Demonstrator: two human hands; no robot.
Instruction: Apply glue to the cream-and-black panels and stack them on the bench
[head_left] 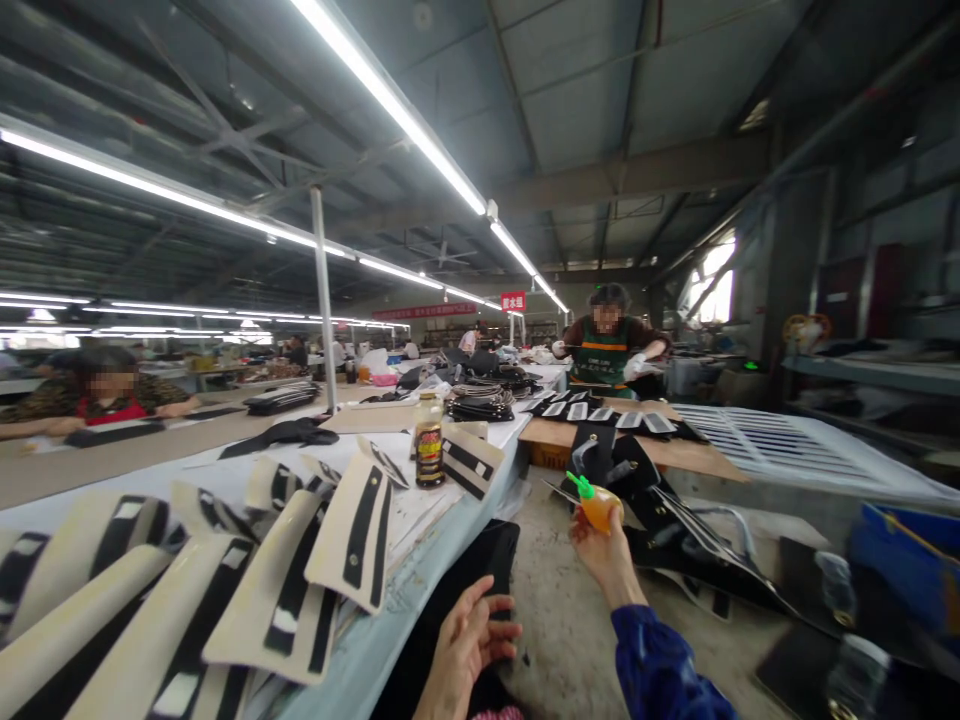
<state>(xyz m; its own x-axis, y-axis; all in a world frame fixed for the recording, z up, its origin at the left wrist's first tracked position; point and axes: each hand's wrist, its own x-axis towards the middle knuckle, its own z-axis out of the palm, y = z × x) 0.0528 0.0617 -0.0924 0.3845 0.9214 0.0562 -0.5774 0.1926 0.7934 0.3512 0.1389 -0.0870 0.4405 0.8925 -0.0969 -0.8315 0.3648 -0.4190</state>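
Note:
In my right hand (604, 550) is a small squeeze bottle (600, 508) of orange-yellow liquid with a green nozzle, held up over the floor side of the bench. My left hand (472, 635) is raised below the bench edge, palm turned inward, fingers apart, holding nothing. To its left, curved cream pieces with black strips (352, 530) lie fanned along the white-covered bench (420, 560). A glass jar (430, 440) with a dark label stands farther back, and another cream piece (471, 460) leans beside it.
Black pieces with metal eyelets (675, 520) are heaped at the right, near a blue crate (907, 560). A white slatted rack (810, 450) extends behind them. One co-worker (600, 350) stands ahead; another (112, 390) sits at left. A metal post (324, 300) rises from the bench.

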